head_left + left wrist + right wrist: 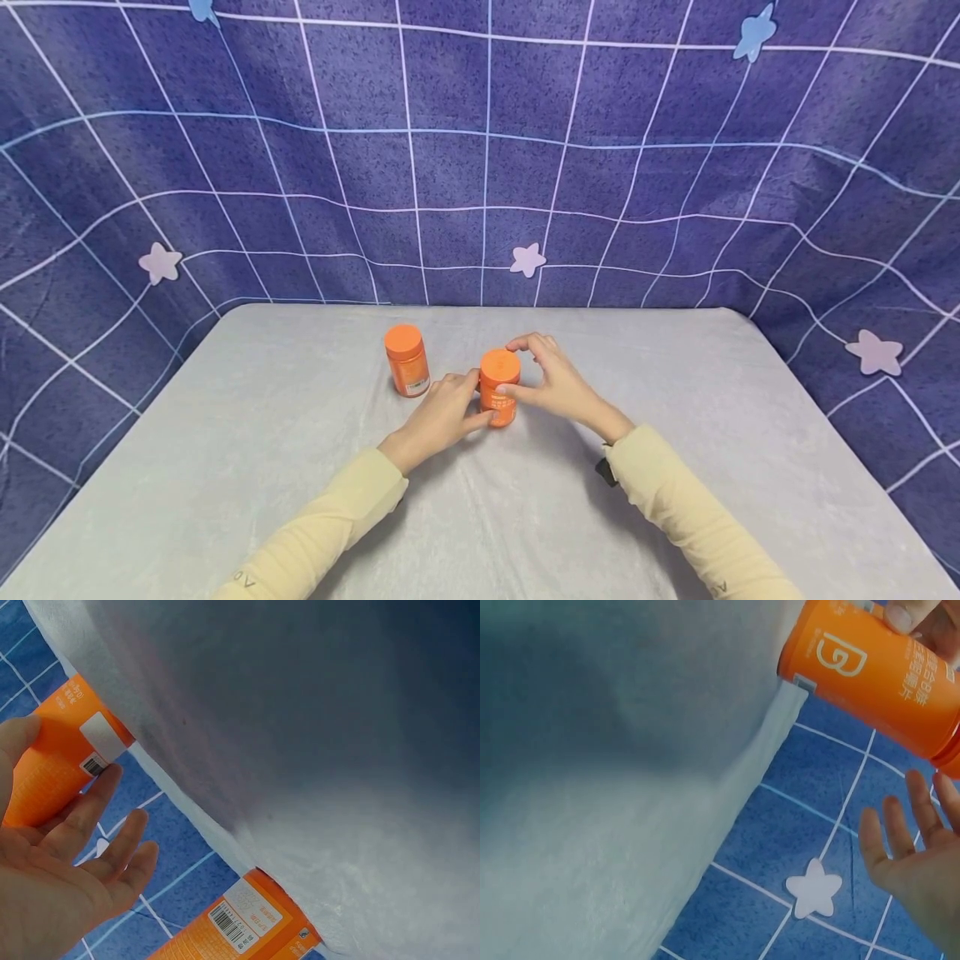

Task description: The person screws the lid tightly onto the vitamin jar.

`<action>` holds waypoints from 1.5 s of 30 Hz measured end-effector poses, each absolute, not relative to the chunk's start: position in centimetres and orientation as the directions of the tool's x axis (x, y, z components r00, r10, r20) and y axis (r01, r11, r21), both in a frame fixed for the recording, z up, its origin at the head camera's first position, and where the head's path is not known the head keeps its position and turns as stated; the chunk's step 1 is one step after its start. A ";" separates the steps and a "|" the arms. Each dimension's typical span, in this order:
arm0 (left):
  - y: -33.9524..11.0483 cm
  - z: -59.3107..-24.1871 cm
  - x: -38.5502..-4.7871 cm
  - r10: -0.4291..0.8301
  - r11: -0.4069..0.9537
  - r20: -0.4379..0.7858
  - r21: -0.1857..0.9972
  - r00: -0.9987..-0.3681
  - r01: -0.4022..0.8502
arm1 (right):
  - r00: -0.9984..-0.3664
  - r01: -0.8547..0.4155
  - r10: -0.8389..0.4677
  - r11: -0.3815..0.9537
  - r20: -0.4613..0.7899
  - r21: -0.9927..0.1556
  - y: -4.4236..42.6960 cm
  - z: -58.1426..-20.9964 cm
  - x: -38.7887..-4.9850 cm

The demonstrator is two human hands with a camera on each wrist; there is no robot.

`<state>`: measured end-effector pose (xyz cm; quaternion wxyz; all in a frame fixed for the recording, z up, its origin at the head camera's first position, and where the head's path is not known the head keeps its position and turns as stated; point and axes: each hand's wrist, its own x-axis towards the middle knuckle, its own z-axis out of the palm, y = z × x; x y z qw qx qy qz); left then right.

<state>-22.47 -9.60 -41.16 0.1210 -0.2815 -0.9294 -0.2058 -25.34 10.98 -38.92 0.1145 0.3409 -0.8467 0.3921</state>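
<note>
An orange pill bottle [504, 403] with pale lettering stands upright on the table, its orange lid [500, 365] in place. My left hand [438, 412] grips the bottle's body from the left, thumb on the near side. From the right, my right hand [558, 383] holds the lid between thumb and index finger. In the left wrist view the left hand's other fingers spread below the gripped bottle [56, 754]. The right wrist view shows the bottle [877, 671] with the left thumb on it; the right hand's thumb is out of view there.
A second orange bottle [408, 367], lidded and upright, stands just left of the left hand. Grey cloth covers the table [675, 375]. Behind it hangs a blue curtain [450, 167] with a grid and star shapes.
</note>
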 end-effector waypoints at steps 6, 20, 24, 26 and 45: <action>-9.6 -41.2 -22.5 0.478 0.760 0.342 0.301 -0.809 0.577 | -0.709 -0.685 -0.566 0.412 0.421 -0.600 11.7 -38.4 -25.9; -9.7 -41.2 -22.5 0.476 0.765 0.329 0.303 -0.815 0.569 | -0.634 -0.728 -0.689 0.377 0.352 -0.572 12.4 -37.1 -26.3; -9.6 -41.1 -22.5 0.473 0.767 0.328 0.303 -0.818 0.565 | -0.626 -0.733 -0.693 0.368 0.357 -0.572 12.4 -37.1 -26.4; -9.6 -41.1 -22.5 0.473 0.766 0.328 0.304 -0.818 0.566 | -0.631 -0.730 -0.689 0.371 0.357 -0.574 12.4 -37.1 -26.4; -9.6 -41.0 -22.4 0.465 0.769 0.325 0.312 -0.823 0.558 | -0.724 -0.685 -0.508 0.452 0.467 -0.571 11.3 -38.3 -25.3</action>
